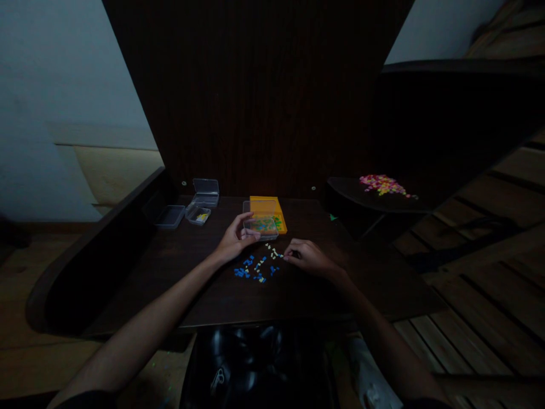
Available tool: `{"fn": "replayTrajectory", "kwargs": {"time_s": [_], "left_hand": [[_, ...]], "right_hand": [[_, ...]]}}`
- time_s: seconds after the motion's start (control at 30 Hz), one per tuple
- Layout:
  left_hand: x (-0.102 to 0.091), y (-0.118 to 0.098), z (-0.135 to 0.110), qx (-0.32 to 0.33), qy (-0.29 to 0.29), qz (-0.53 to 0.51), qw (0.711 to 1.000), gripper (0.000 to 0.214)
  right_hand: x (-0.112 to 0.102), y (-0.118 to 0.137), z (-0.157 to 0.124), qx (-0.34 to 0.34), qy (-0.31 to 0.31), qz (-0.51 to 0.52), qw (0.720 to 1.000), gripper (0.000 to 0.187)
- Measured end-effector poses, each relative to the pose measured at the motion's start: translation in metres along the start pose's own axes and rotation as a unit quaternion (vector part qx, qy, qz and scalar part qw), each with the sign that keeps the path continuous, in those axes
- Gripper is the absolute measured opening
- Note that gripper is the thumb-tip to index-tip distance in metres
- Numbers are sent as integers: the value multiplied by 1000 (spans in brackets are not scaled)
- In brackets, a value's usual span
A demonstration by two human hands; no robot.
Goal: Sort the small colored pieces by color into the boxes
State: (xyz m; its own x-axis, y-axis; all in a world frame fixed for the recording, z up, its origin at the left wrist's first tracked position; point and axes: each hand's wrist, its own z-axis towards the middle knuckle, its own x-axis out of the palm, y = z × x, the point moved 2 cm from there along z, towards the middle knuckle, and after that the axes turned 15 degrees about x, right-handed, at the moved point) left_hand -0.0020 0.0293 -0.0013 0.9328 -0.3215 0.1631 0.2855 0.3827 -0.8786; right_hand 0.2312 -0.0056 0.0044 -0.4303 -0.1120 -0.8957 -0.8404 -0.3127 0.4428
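Observation:
On a dark wooden table [204,284], my left hand [235,237] curls round the near left side of a small clear plastic box [261,226] holding coloured beads. That box rests against an orange box [267,208] behind it. My right hand [305,255] lies on the table with its fingers pinched together beside several pale beads [273,251]; whether it holds one is too small to tell. Scattered blue beads [254,268] lie between the two hands.
Small clear boxes stand at the back left: an open lidded one [202,196] with yellow bits and a flat tray [170,216]. A pile of pink and yellow beads [382,184] sits on a dark ledge at right. A dark upright panel backs the table.

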Motion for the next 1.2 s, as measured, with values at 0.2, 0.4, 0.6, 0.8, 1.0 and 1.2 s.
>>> {"fn": "replayTrajectory", "kwargs": {"time_s": [0.2, 0.4, 0.6, 0.8, 1.0, 1.2], "left_hand": [[2, -2, -1, 1, 9, 19, 1000, 69], [2, -1, -1, -1, 13, 28, 1000, 70], [1, 2, -1, -1, 22, 34, 999, 69], [1, 4, -1, -3, 21, 38, 999, 69], [0, 5, -1, -3, 27, 38, 999, 68], [0, 5, -1, -3, 25, 32, 999, 69]], "right_hand": [[-3, 9, -5, 27, -2, -42, 999, 8], [2, 11, -7, 20, 16, -67, 997, 8], [9, 12, -5, 24, 14, -66, 997, 7], [13, 16, -2, 27, 30, -68, 997, 6], [10, 20, -3, 15, 27, -73, 997, 9], [12, 20, 0, 1, 24, -90, 996, 10]]}}
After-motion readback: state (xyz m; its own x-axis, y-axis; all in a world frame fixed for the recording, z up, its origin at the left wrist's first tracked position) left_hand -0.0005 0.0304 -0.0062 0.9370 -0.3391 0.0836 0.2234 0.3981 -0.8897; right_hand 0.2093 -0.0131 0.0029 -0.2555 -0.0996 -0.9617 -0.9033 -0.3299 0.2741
